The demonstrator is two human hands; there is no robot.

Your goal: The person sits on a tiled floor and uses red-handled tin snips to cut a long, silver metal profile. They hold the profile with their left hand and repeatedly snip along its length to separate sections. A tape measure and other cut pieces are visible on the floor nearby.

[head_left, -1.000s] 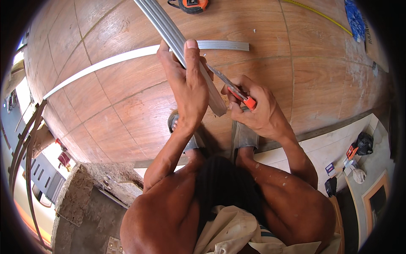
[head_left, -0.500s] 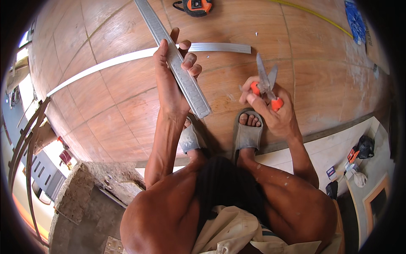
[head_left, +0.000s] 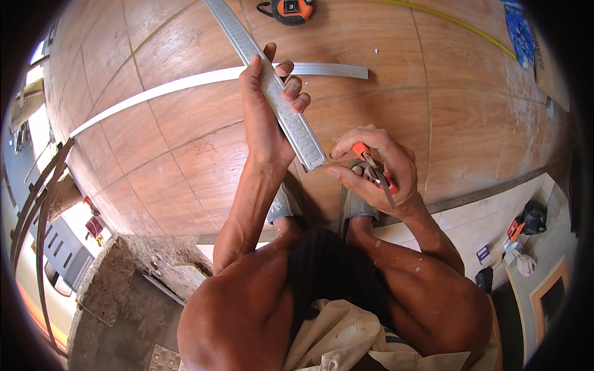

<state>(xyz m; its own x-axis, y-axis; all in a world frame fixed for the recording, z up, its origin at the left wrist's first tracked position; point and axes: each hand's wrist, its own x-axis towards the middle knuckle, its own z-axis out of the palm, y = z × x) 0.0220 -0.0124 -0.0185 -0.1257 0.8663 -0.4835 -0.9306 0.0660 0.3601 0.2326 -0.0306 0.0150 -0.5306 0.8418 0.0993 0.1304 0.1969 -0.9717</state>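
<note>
Metal strip (head_left: pixel 281 99) over wood-look tile flr (head_left: pixel 470 111)

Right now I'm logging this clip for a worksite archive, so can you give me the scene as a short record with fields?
Setting: brown tiled floor, seen from above
Left hand: grips a long ribbed metal channel near its lower end
Right hand: holds orange-handled snips, thumb and forefinger at the channel's cut end
Feet: in grey sandals
On floor: flat metal strip, orange tape measure
</note>
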